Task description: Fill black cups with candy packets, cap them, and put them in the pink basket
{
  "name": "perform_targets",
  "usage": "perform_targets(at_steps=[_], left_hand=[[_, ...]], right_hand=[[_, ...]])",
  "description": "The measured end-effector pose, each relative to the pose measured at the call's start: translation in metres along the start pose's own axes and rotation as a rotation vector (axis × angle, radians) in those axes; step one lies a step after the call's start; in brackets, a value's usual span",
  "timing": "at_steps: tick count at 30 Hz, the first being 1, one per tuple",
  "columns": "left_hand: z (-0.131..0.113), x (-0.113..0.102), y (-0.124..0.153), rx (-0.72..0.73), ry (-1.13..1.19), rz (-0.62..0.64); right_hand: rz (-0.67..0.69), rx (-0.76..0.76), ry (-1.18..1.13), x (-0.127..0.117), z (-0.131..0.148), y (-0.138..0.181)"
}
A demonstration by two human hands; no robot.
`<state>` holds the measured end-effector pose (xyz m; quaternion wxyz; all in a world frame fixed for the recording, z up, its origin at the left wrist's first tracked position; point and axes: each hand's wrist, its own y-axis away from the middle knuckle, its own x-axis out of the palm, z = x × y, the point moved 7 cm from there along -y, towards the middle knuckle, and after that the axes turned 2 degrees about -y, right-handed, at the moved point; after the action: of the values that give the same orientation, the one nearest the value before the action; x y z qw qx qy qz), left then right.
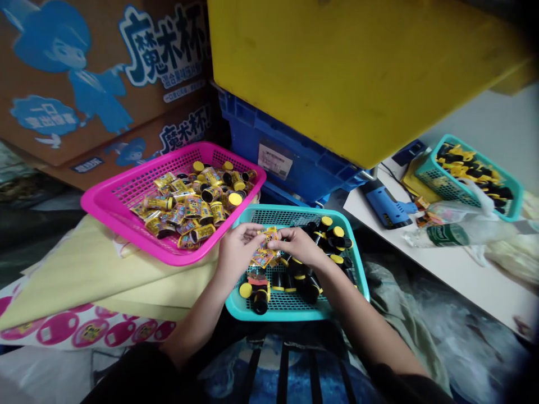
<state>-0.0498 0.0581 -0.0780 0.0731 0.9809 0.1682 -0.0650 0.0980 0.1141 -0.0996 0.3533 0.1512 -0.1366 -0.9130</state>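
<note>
My left hand [239, 247] and my right hand [298, 246] meet over the turquoise basket [357, 264]. Pinched between the fingertips of both is a small yellow printed wrapper [270, 234]. More printed wrappers [261, 257] lie just beneath it. Inside the basket are several small black cups with yellow lids [338, 231], some on their sides. A pink basket [168, 255], to the left, overlaps the turquoise rim and is heaped with small cups in printed wrappers [192, 206]. My right hand hides part of the black cups.
Printed cartons [138, 112] rise at the back left. A yellow crate [337, 67] sits above a blue crate [244, 129]. On the right-hand table [425, 255] are a blue heat gun [385, 205], a plastic bottle [455, 234] and another turquoise basket [446, 182] of black and yellow parts.
</note>
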Motion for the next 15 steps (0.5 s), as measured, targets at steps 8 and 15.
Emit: perform_targets(at_steps=[8,15], left_hand=[[-0.002,-0.004,0.003,-0.028,0.091,-0.105],[0.006,0.016,0.005,-0.197,0.301,0.098]], right_hand=[[-0.139,-0.048,-0.171,0.003,0.005,0.001],[-0.299,-0.131,0.021,-0.009,0.019,0.01]])
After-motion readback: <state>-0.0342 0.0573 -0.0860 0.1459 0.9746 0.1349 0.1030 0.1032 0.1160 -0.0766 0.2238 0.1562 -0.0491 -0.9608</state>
